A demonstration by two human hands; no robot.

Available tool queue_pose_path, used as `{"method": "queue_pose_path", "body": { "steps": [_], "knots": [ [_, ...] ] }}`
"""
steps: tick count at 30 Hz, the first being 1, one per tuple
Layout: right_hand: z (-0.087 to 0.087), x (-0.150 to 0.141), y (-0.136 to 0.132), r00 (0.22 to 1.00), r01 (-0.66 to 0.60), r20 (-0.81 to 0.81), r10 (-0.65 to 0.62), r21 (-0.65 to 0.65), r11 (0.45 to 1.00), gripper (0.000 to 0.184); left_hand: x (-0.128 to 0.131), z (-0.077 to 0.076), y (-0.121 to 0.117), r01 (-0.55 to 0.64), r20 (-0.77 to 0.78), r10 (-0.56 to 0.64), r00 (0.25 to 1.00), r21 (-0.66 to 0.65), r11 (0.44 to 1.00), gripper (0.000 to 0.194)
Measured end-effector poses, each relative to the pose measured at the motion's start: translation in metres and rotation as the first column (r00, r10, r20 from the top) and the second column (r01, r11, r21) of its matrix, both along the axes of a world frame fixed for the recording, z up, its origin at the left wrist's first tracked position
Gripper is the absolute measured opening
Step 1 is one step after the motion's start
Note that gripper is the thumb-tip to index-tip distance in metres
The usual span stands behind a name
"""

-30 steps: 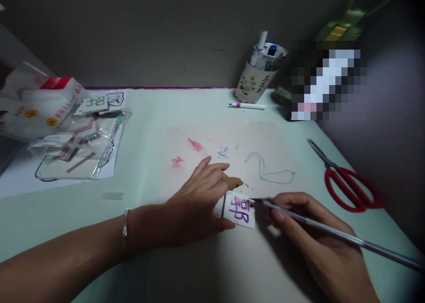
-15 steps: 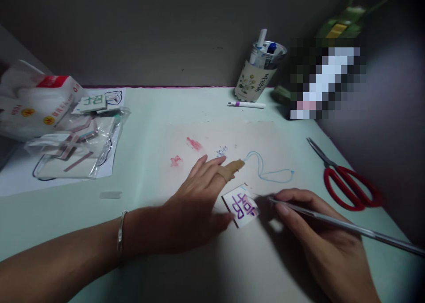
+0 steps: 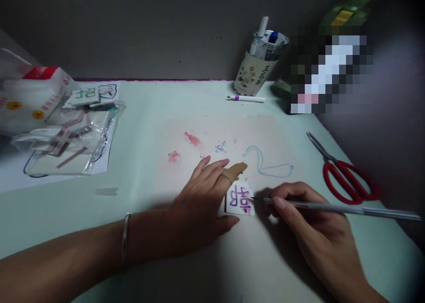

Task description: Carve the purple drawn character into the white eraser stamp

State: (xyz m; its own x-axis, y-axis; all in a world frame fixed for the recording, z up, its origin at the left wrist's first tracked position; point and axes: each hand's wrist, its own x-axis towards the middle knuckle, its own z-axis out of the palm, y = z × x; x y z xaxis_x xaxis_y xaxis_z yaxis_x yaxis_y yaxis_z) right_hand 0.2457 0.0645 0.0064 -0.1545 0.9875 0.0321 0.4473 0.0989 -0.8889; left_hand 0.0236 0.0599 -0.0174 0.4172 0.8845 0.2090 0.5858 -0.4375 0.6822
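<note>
On the pale sheet lies a small white block (image 3: 239, 200) with purple character-like strokes on its top and a dark left edge. My left hand (image 3: 202, 196) grips it from the left, thumb at its near edge and the tan-wrapped index finger at its far edge; the other fingers stretch over the sheet. My right hand (image 3: 308, 223) pinches a slim metal craft knife (image 3: 332, 207), its thin dark tip at the block's right side. Whether the tip cuts into the surface is too small to tell.
Red-handled scissors (image 3: 345, 176) lie to the right. A capped-looking purple-banded marker (image 3: 247, 99) rests before a cup of pens (image 3: 255, 68). Plastic-bagged pieces (image 3: 69, 137) and a white package (image 3: 40, 99) are at left, near a translucent strip (image 3: 106, 191). The sheet (image 3: 186, 126) carries red and blue marks.
The block has turned so its strokes stand at a different angle. The craft knife has swung flatter, and its tip has come to the block's right side.
</note>
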Motion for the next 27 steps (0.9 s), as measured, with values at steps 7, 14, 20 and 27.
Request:
{"method": "queue_pose_path", "body": {
  "steps": [7,14,20,27],
  "knots": [
    [0.0017,-0.0081,-0.0033,0.998,-0.030,-0.056,0.028,-0.051,0.998,0.015,-0.0006,-0.0018,0.0020,-0.020,0.018,0.019,1.000,0.012,1.000,0.080],
    [-0.0032,-0.0045,0.0014,0.991,-0.125,-0.041,0.126,0.021,0.992,0.013,0.0002,-0.0023,0.0053,-0.012,0.020,0.011,1.000,0.034,0.999,0.079],
    [-0.0023,-0.0077,0.0012,0.989,-0.141,-0.049,0.143,0.042,0.989,0.012,-0.0005,-0.0049,0.0049,-0.021,0.025,0.020,1.000,0.043,0.999,0.080],
    [-0.0023,-0.0092,0.0020,0.987,-0.152,-0.051,0.155,0.058,0.987,0.012,-0.0005,-0.0051,0.0058,-0.014,0.030,0.013,0.999,0.033,0.999,0.080]
  ]
}}
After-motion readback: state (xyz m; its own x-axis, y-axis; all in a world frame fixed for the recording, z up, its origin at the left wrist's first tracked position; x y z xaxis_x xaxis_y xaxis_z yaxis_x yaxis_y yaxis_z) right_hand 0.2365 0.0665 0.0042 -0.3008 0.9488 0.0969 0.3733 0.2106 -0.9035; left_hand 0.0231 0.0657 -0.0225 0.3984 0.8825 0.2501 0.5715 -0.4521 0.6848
